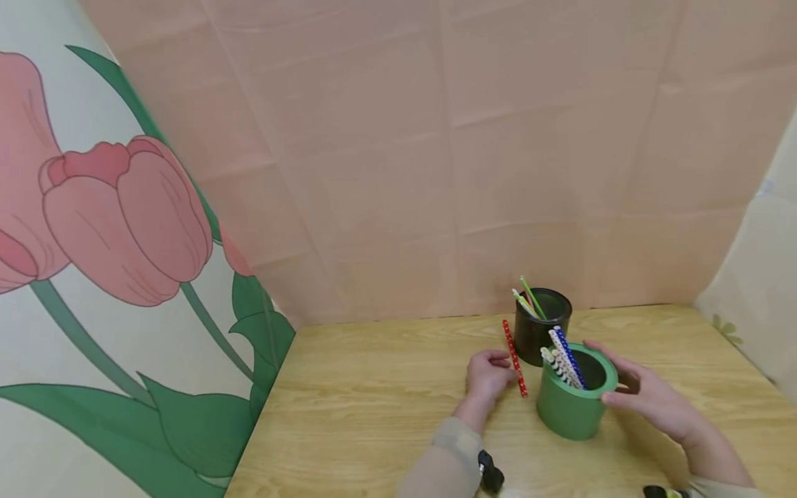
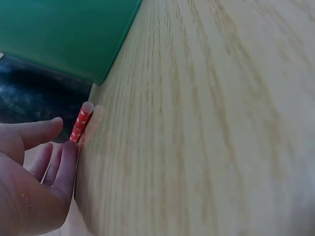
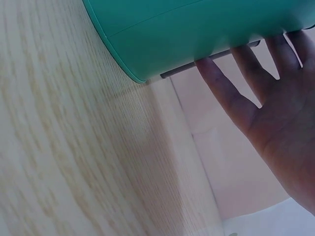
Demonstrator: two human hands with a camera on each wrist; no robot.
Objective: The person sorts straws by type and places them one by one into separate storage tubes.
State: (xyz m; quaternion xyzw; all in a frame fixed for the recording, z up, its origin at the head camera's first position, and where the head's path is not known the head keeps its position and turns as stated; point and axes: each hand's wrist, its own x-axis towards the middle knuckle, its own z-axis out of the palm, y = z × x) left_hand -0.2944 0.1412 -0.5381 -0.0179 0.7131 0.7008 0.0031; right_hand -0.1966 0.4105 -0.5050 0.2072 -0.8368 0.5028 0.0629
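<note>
A red paper straw with white spots (image 1: 515, 358) lies on the wooden table. Beside it is my left hand (image 1: 490, 375), its fingertips at the straw; in the left wrist view the thumb stands apart from the fingers (image 2: 66, 169), and the straw's hollow end (image 2: 87, 107) shows past them. My right hand (image 1: 660, 401) holds a green pot (image 1: 569, 411) by its right side, thumb at the near rim and fingers farther back. Blue and black-and-white patterned straws (image 1: 566, 360) lean inside this pot. In the right wrist view, spread fingers (image 3: 221, 88) touch its wall.
A black pot (image 1: 529, 342) with several thin green, white and yellow straws (image 1: 529, 301) stands just behind the green one. A pinkish cloth (image 1: 436, 173) hangs behind the wooden table (image 1: 349, 415). Tulips decorate the left wall (image 1: 124, 221).
</note>
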